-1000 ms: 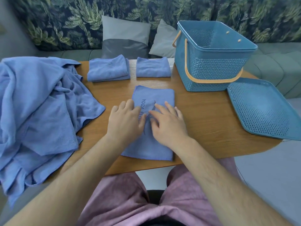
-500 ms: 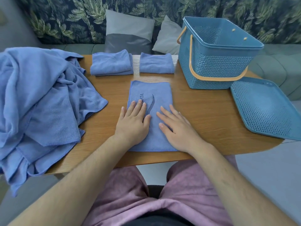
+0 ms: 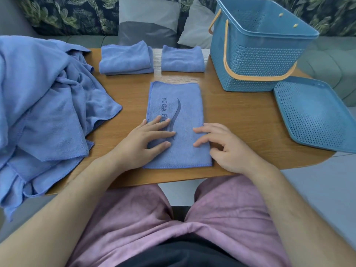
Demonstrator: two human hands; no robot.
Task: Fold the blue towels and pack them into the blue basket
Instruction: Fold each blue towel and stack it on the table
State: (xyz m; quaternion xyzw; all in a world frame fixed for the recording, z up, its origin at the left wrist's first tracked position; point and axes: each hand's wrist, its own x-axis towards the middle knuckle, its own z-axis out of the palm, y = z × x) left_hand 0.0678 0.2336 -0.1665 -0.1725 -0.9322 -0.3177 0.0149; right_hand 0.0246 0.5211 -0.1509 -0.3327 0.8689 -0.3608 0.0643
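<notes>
Head view: wooden table (image 3: 240, 116), blue basket (image 3: 260, 54), sofa (image 3: 77, 14) behind.

Blue towel (image 3: 179, 120), blue perforated basket (image 3: 256, 54), orange handles (image 3: 256, 77), leaf-patterned sofa (image 3: 73, 14)

Illumination is soft, diffuse and fairly bright; no single source is seen. Shadows are weak and short: a faint one is cast under the right hand (image 3: 229, 149) on the table (image 3: 240, 116), another along the base of the basket (image 3: 256, 60). A pale sheen is noted on the far table edge, just beside a folded towel (image 3: 183, 58). The centre is rendered sharp, and print on the flat towel (image 3: 185, 105) is legible. Straight lines are bowed toward the frame edges, where detail is softened.
</notes>
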